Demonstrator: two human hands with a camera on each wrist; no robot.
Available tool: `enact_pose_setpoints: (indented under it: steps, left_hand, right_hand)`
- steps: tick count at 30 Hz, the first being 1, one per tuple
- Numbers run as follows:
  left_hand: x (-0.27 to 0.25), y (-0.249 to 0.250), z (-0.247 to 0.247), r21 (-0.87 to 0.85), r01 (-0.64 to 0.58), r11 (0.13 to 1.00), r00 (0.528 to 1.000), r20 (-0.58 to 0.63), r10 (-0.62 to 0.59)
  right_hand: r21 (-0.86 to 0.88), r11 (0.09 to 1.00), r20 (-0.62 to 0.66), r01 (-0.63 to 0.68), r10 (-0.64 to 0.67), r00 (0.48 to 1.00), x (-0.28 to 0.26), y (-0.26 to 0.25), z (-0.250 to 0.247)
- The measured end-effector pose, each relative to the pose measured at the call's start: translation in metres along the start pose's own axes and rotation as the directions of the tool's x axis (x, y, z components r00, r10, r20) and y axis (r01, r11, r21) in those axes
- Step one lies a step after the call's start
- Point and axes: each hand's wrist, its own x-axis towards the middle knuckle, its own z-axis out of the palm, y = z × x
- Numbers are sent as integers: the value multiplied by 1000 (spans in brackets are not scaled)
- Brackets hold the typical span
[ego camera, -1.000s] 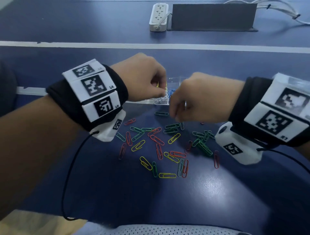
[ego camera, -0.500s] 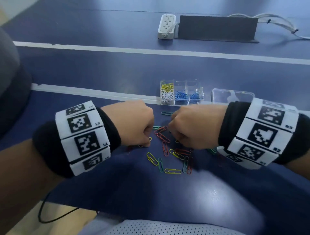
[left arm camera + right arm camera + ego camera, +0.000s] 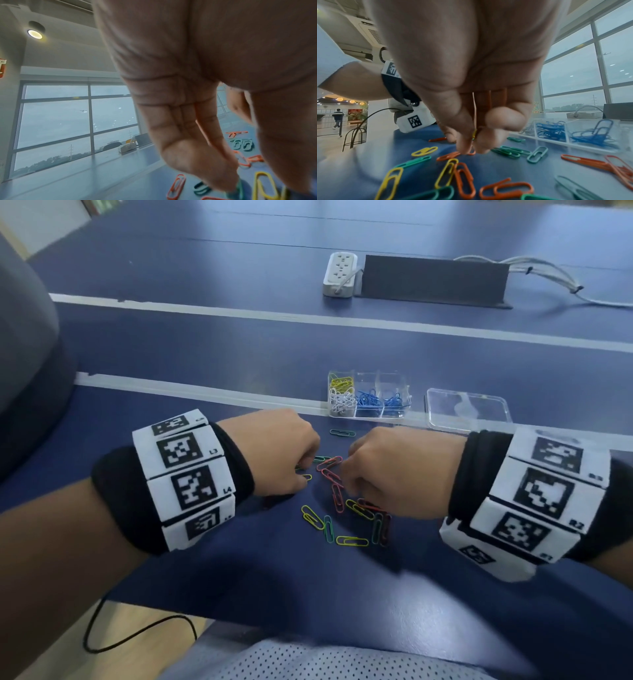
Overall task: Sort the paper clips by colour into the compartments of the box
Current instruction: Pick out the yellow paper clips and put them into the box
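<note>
Loose orange, green and yellow paper clips (image 3: 337, 498) lie on the blue table between my hands. My left hand (image 3: 306, 470) is curled over the pile's left side. In the left wrist view the left hand (image 3: 240, 186) pinches a green clip (image 3: 238, 188) at the table. My right hand (image 3: 346, 477) reaches in from the right. In the right wrist view the right hand (image 3: 471, 146) holds orange clips (image 3: 488, 100) against its palm, fingertips on another orange clip (image 3: 471, 152). The clear compartment box (image 3: 404, 385) behind holds yellow, white and blue clips.
A clear lid (image 3: 467, 409) lies right of the box. One green clip (image 3: 342, 433) sits alone near the box. Far back are a white power strip (image 3: 339, 273), a dark upright panel (image 3: 433, 280) and cables (image 3: 548, 278). The table's front edge (image 3: 239, 619) is close to my body.
Both hands came back from the box toward me and dropped onto the clip pile. Over the last half second they have stayed there almost still.
</note>
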Motion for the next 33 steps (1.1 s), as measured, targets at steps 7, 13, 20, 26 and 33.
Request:
enact_pose_setpoints:
  steps: [7,13,20,26,33]
  left_hand:
    - [2,3,0,76,-19,997,999,-27,21]
    - [-2,13,-2,166,-12,986,1000,-5,13]
    - [-2,18,-2,233,4,972,1000,-20,1]
    - [0,10,0,230,-21,973,998,-54,35]
    - [6,2,-4,212,-63,975,998,-13,67]
  right_hand:
    - [-189,982,-12,-29,27,1000,4,-13,0]
    - [-205,976,-24,-66,62,998,6,-14,-2]
    - [-137,981,-110,-140,125,986,11,-6,-6]
    - [114,981,-136,-157,172,976,-2,-1,-13]
    - [81,993,-36,-84,88,996,-14,-24,-6]
